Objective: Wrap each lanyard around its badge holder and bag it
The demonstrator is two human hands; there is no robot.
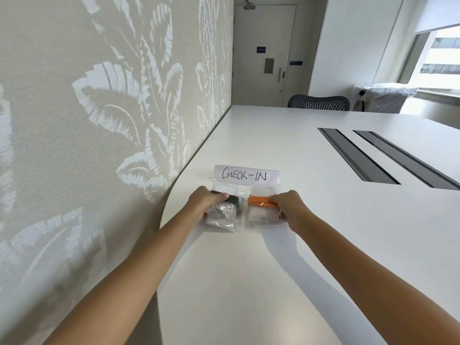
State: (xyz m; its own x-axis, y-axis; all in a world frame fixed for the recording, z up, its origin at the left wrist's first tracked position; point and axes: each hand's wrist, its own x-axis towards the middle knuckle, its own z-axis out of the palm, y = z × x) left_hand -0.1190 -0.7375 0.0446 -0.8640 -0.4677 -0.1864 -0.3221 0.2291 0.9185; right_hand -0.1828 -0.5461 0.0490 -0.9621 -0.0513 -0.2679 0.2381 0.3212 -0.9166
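Two clear plastic bags lie side by side on the white table [249, 282], just in front of a paper sign [246, 174] reading "CHECK-IN". The left bag [224, 217] holds a badge holder wrapped in a black lanyard with a metal clip showing. My left hand [205, 200] grips that bag at its top left. The right bag [261, 215] holds a badge holder wrapped in an orange lanyard [258, 200]. My right hand [288, 207] grips that bag at its right side, fingers over the orange band.
A patterned wall [112, 120] runs along the table's left edge. Two dark cable slots [358, 155] are set into the table to the right. A mesh office chair [318, 102] stands at the far end, with a door behind it.
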